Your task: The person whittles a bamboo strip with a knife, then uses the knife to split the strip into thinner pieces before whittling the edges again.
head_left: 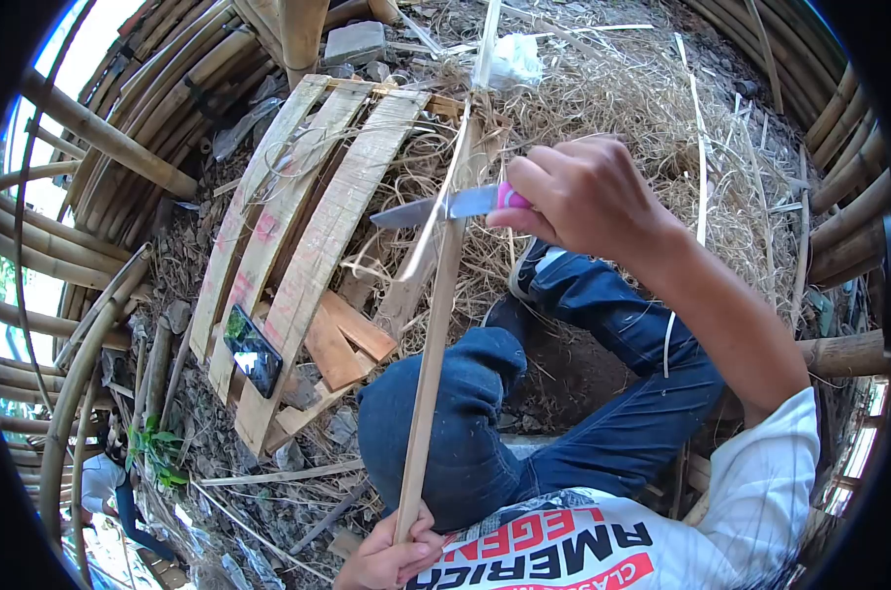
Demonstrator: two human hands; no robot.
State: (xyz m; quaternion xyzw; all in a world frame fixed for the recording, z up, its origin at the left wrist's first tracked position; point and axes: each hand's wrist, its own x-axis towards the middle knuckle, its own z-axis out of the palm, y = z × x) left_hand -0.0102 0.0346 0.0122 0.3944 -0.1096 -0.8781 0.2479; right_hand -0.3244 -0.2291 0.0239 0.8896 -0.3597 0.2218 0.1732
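My right hand (583, 192) is closed round the pink handle of a knife (473, 203). Its blade points left and lies across a long bamboo strip (431, 364), where a thin shaving (426, 236) curls up beside it. Low in the view, my left hand (396, 551) grips the near end of that strip. The strip slants up past my bent knee to the far side, over a heap of shavings. My fingers hide part of the knife handle.
A wooden pallet (313, 231) lies to the left, with a phone (253, 349) on it. Curly bamboo shavings (632, 108) cover the ground ahead. Bamboo poles (111, 143) stand around both sides. A white plastic bag (515, 61) and a grey block (355, 43) lie at the back.
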